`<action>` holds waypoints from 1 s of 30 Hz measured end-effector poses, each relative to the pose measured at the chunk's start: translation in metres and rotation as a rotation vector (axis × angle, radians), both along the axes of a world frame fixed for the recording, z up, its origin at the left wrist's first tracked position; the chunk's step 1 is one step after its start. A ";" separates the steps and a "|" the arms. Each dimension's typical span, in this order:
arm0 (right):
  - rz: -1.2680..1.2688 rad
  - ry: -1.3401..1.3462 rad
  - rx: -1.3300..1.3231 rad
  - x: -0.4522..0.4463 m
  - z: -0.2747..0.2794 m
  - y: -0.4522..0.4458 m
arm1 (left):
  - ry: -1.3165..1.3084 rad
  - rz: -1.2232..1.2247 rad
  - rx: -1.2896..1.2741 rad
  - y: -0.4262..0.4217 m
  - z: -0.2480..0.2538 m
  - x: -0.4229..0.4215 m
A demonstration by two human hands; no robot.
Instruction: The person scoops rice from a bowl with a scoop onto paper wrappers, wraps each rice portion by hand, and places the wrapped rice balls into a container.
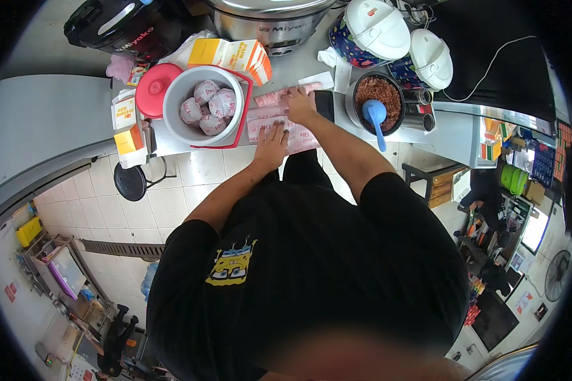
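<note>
In the head view, your left hand [272,146] lies flat, fingers open, on the printed paper [305,142] at twelve o'clock from your body. Your right hand [300,105] rests at the paper's far side; you can't tell whether it grips. The bucket [174,115] of wrapped bundles [222,103] sits between nine and ten, the rice pot [378,98] between two and three.

Printed paper [304,141] partly hidden beneath hands [272,146]
</note>
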State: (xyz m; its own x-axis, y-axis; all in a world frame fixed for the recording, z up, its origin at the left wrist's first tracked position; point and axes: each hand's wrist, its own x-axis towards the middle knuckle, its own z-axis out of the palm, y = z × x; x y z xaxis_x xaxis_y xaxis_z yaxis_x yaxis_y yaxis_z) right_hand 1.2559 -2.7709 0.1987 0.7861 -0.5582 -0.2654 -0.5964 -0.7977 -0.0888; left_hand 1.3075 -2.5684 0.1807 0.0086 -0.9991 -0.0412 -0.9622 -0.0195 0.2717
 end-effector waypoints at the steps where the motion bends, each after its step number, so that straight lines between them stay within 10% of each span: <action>1: 0.085 0.129 0.087 0.004 -0.004 -0.007 | -0.039 0.001 0.008 -0.003 -0.002 0.001; 13: 0.507 -0.254 0.227 -0.039 -0.013 -0.004 | -0.159 -0.043 -0.113 -0.024 -0.010 0.011; 19: 0.392 -0.417 0.208 -0.068 -0.035 0.029 | -0.108 -0.018 -0.464 -0.019 -0.015 0.012; 30: 0.103 -0.264 0.254 -0.123 -0.059 0.069 | 0.224 -0.191 -0.168 -0.001 -0.002 0.019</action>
State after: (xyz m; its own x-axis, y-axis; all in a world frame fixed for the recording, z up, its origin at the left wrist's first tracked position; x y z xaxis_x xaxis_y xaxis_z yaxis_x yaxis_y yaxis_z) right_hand 1.1330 -2.7021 0.1398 0.8946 -0.4148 -0.1662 -0.4442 -0.7855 -0.4309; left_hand 1.3260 -2.5692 0.1791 -0.1700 -0.9747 0.1449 -0.8600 0.2185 0.4612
